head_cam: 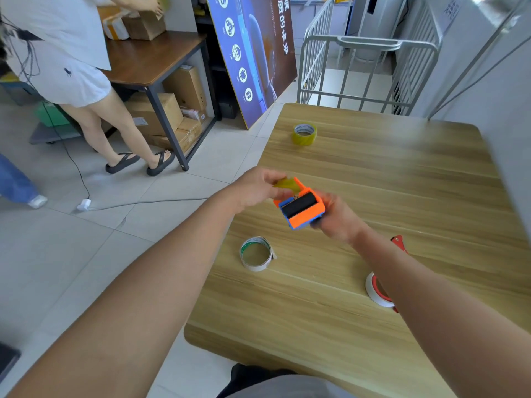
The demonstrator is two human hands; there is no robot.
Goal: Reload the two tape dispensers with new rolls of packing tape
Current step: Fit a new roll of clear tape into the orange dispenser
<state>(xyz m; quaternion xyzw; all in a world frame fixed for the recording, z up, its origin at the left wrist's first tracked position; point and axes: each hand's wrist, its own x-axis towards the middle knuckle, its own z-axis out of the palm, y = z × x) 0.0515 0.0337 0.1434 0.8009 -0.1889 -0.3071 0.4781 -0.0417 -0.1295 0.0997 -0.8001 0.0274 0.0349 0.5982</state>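
Observation:
My right hand (334, 218) grips an orange and blue tape dispenser (303, 209) above the wooden table (402, 173). My left hand (263, 188) pinches the yellowish tape end (286, 183) at the dispenser's top edge. A full yellow tape roll (304, 134) stands at the table's far side. An empty white cardboard core (256, 253) lies near the table's left edge. A red dispenser with a white roll (376, 291) lies at the right, partly hidden behind my right forearm.
A person in white stands at a dark desk (143, 64) at the back left, with cardboard boxes (161, 116) under it. A cable and plug (84, 204) lie on the tiled floor. A metal cart (367, 73) stands beyond the table.

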